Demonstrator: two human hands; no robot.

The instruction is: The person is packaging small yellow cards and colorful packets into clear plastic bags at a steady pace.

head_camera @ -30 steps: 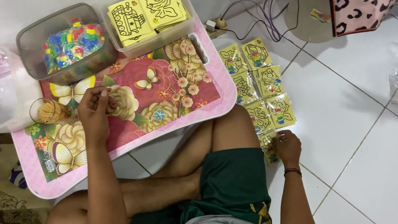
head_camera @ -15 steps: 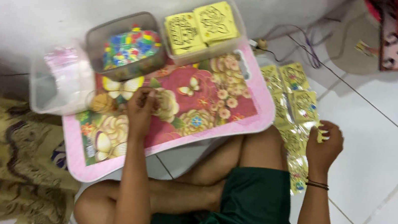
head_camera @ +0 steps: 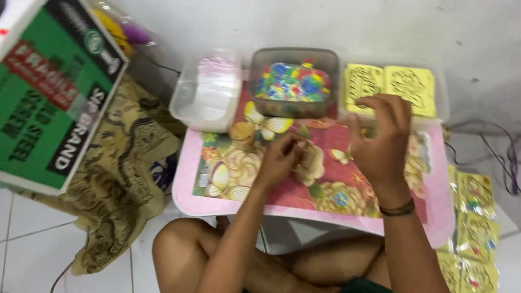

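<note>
Yellow cards [head_camera: 390, 86] in the clear tray [head_camera: 442, 99] at the far edge of the pink table [head_camera: 311, 216] are being reached by our right hand [head_camera: 377, 138], fingers curled at the tray's near rim; a grip we cannot tell. Our left hand [head_camera: 282, 162] is resting half-closed on the table, below the bead box [head_camera: 293, 81]. We judge that next a single card must be pinched.

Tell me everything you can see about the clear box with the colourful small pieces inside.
The clear box looks like grey-tinted transparent plastic, rectangular with rounded corners, open on top, upright. It is full of small pieces in blue, green, yellow and red. It stands at the far edge of the pink flowered table, between two other clear containers. Neither hand touches it.
</note>
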